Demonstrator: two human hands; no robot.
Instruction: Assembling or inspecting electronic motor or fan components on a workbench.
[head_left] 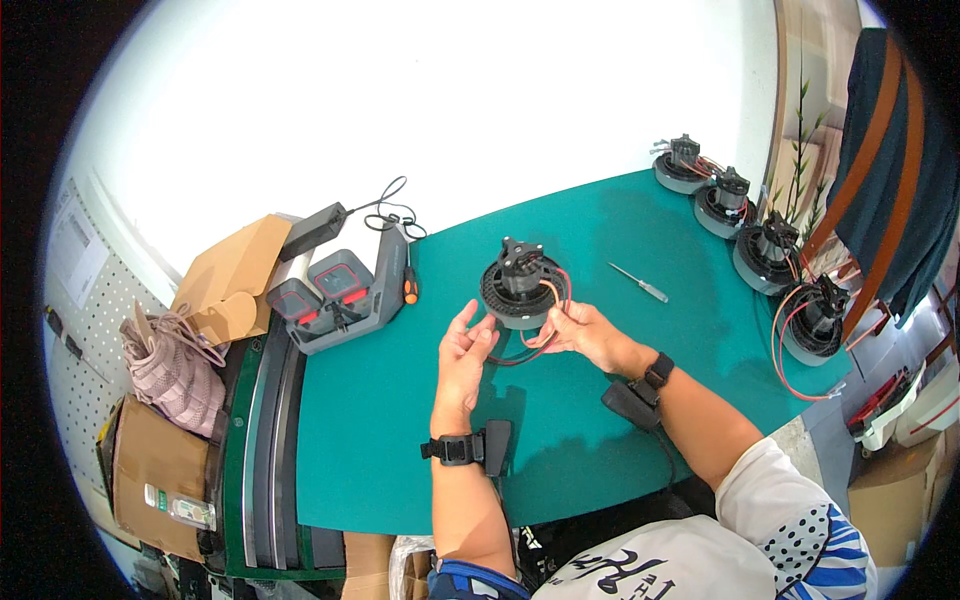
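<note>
In front of me is a round electric motor [515,283] with a black, finned top and a grey metal rim. Red and pale wires [568,287] run down its right side and loop beneath it. My right hand [592,338] pinches these wires close to the motor's lower right rim. At the lower left rim is my left hand [463,352], palm turned up and fingers apart, its fingertips at the motor's edge. Whether the motor rests on the table or is raised a little is hard to tell. Black straps with small boxes are on both my wrists.
Several similar motors [767,252] line the right edge of the green table mat [400,450]. A screwdriver with a clear handle [652,290] lies right of centre. To the left are a grey tool charger [345,305], an orange-tipped screwdriver [410,285] and an open cardboard box [232,275].
</note>
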